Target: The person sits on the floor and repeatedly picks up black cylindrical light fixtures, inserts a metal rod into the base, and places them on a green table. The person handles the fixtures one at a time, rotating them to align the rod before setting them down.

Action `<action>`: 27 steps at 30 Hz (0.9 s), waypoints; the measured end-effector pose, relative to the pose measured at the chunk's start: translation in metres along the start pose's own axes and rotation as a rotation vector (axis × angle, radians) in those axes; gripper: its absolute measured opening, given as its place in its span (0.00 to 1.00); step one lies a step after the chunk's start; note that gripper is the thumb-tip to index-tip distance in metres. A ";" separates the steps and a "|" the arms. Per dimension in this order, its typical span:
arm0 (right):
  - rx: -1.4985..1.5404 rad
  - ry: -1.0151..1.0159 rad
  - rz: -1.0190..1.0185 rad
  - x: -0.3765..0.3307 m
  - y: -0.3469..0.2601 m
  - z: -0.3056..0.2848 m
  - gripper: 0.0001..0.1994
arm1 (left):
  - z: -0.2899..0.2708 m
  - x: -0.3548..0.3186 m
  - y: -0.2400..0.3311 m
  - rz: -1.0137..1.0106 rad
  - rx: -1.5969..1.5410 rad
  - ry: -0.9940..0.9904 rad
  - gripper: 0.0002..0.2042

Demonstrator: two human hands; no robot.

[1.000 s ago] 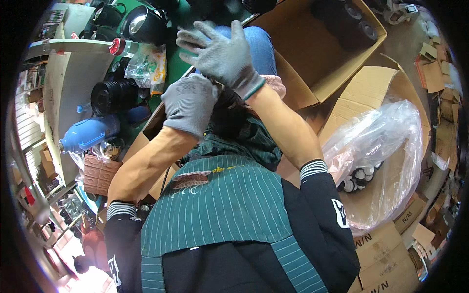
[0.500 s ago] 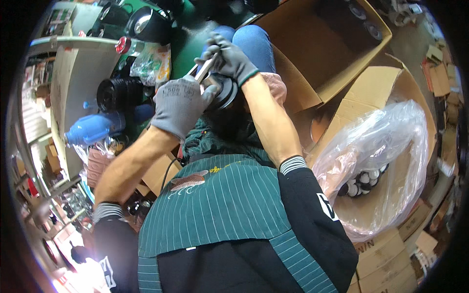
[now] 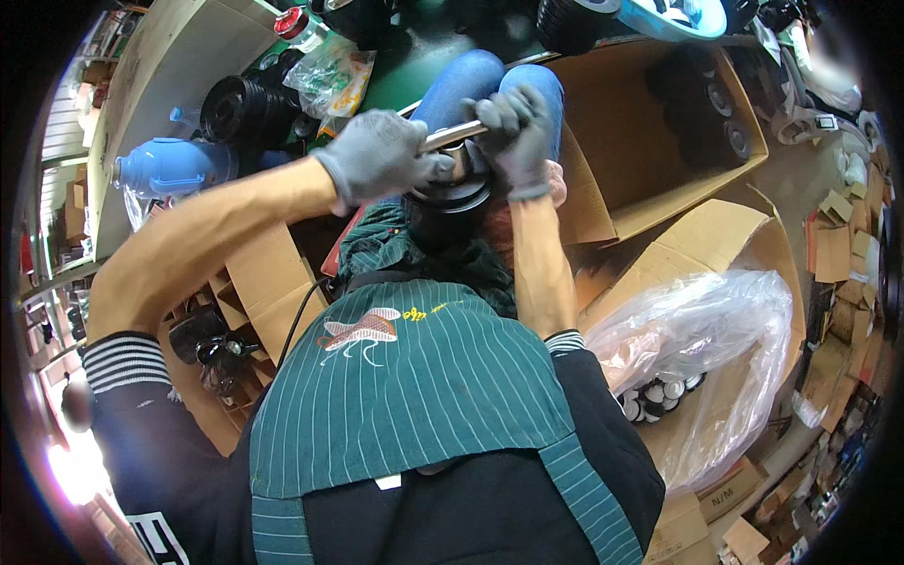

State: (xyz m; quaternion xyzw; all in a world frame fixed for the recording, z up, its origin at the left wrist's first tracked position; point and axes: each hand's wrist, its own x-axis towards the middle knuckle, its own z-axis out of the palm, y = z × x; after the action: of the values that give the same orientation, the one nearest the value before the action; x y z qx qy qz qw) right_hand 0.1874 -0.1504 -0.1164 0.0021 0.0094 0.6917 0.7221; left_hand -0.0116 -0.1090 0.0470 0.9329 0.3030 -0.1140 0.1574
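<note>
Both my hands wear grey gloves and work close together above my lap. Closed around one end of a silver metal bar [image 3: 452, 136] is my left hand [image 3: 377, 158], blurred a little by motion. At the bar's other end, the fingers of my right hand [image 3: 520, 127] are curled around it. Directly below the bar sits a black round ringed part [image 3: 454, 200] with a shiny metal piece [image 3: 460, 162] at its top. Whether the bar touches that piece I cannot tell. My striped green apron [image 3: 405, 386] lies beneath.
An open cardboard box [image 3: 687, 179] stands at the right, with a plastic-lined box [image 3: 744, 348] holding small black-and-white parts nearer me. A blue thermos [image 3: 174, 169], stacked black discs [image 3: 235, 111] and a clear plastic bag [image 3: 330, 80] are at the left. A blue basin [image 3: 673, 17] is at the far edge.
The bar has swung from a steep slant to nearly level between my hands. My left elbow has moved outward, and my right hand has come down and rightward. The whole view has shifted slightly.
</note>
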 end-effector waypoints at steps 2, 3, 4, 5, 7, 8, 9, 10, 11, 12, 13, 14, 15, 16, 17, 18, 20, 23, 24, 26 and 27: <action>-0.023 0.035 -0.094 -0.033 0.005 0.013 0.26 | -0.001 0.011 -0.023 0.187 -0.040 -0.041 0.26; -0.120 0.023 -0.135 -0.030 0.006 0.020 0.26 | 0.003 0.016 -0.028 0.129 -0.073 -0.058 0.24; -0.090 0.084 -0.136 -0.034 0.010 0.030 0.26 | -0.003 0.015 -0.031 0.169 -0.082 -0.084 0.23; -0.138 0.002 -0.188 -0.037 0.012 0.036 0.25 | -0.001 0.016 -0.039 0.226 -0.059 -0.043 0.24; -0.252 -0.143 -0.312 -0.055 0.022 0.052 0.25 | 0.007 0.024 -0.062 0.382 0.003 -0.017 0.26; -0.300 -0.117 -0.374 -0.067 0.024 0.050 0.24 | 0.009 0.036 -0.069 0.484 -0.017 -0.021 0.26; -0.408 -0.117 -0.445 -0.077 0.029 0.051 0.24 | 0.010 0.050 -0.075 0.586 -0.038 -0.024 0.27; -0.517 -0.126 -0.500 -0.085 0.038 0.059 0.24 | 0.011 0.056 -0.083 0.673 -0.059 -0.018 0.27; -0.666 -0.216 -0.638 -0.087 0.049 0.069 0.23 | 0.018 0.066 -0.091 0.765 -0.021 0.027 0.28; -0.907 -0.224 -0.769 -0.092 0.058 0.065 0.22 | 0.022 0.079 -0.100 0.839 0.017 0.019 0.29; -1.006 -0.203 -0.782 -0.096 0.058 0.066 0.21 | 0.025 0.088 -0.100 0.897 0.008 0.055 0.28; -1.075 -0.151 -0.762 -0.098 0.057 0.065 0.21 | 0.027 0.093 -0.102 0.949 -0.002 0.092 0.28; -1.134 -0.095 -0.748 -0.100 0.059 0.062 0.21 | 0.029 0.089 -0.107 0.918 -0.044 0.101 0.28; -1.176 -0.005 -0.711 -0.103 0.060 0.058 0.21 | 0.030 0.083 -0.109 0.895 -0.089 0.117 0.28; -1.126 0.008 -0.645 -0.096 0.052 0.061 0.18 | 0.023 0.079 -0.112 0.870 -0.113 0.142 0.28; -1.068 0.030 -0.573 -0.093 0.047 0.064 0.17 | 0.021 0.066 -0.110 0.780 -0.120 0.143 0.27; -0.885 0.129 -0.412 -0.091 0.037 0.076 0.22 | 0.005 0.049 -0.100 0.604 -0.096 0.142 0.27; -1.322 0.343 -0.270 -0.106 0.031 0.071 0.48 | -0.003 0.021 -0.087 0.355 -0.178 0.267 0.23; -1.484 0.334 -0.143 -0.115 0.026 0.062 0.52 | 0.000 0.016 -0.095 0.266 -0.252 0.326 0.21; -1.896 0.162 -0.006 -0.115 0.027 0.075 0.61 | 0.019 0.017 -0.116 0.032 -0.480 0.476 0.15; -2.062 0.135 -0.079 -0.115 0.035 0.076 0.61 | 0.025 0.024 -0.125 -0.129 -0.500 0.432 0.15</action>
State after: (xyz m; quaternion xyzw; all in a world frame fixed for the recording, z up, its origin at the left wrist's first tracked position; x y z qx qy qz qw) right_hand 0.1492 -0.2625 -0.0389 -0.6568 -0.5475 0.3381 0.3932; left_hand -0.0708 -0.0098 -0.0119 0.8469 0.4063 0.1547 0.3061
